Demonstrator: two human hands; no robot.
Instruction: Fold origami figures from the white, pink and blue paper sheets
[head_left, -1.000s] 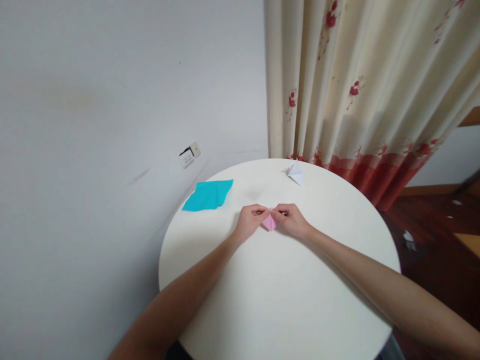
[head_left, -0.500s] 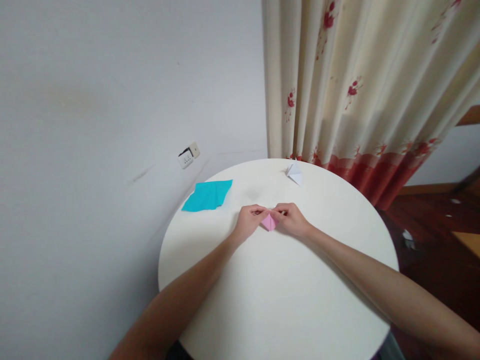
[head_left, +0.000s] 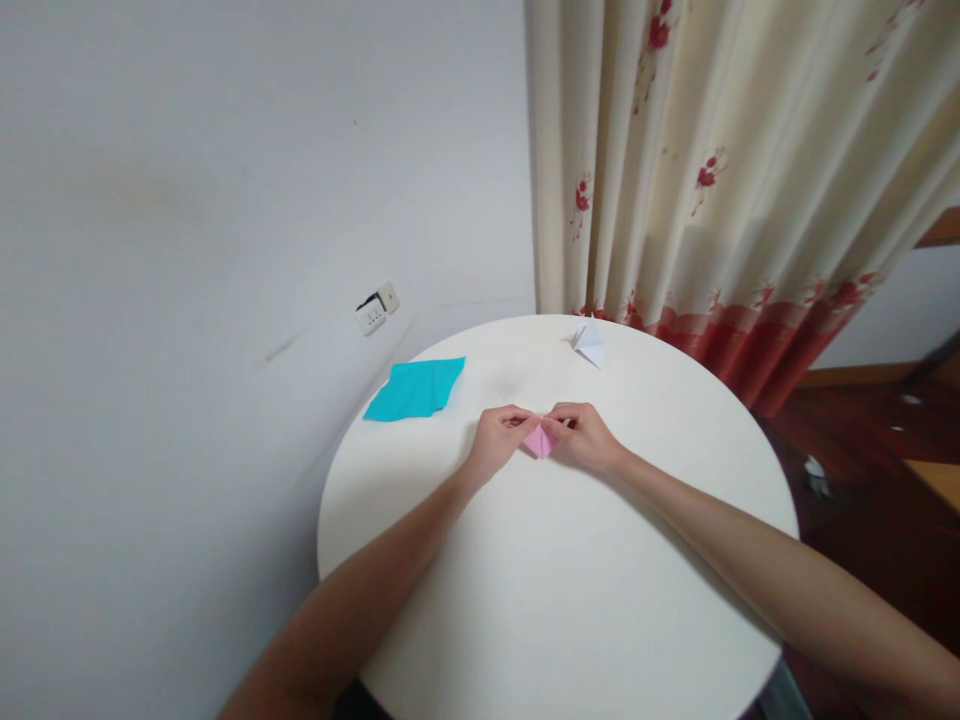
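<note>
— Two hands at once on that pink paper (head_left: 539, 441)?

— Yes. The left hand (head_left: 498, 442) pinches its left edge and the right hand (head_left: 586, 438) pinches its right edge, fingers curled narrow around the folded piece. It lies near the middle of the round white tabletop (head_left: 570, 600), its point toward the person.

— What else lies there?

— A teal sheet (head_left: 415, 390) at the far left rim, well apart from the hands, and a small white folded paper (head_left: 590, 343) at the far edge, near the curtain (head_left: 720, 170).
</note>
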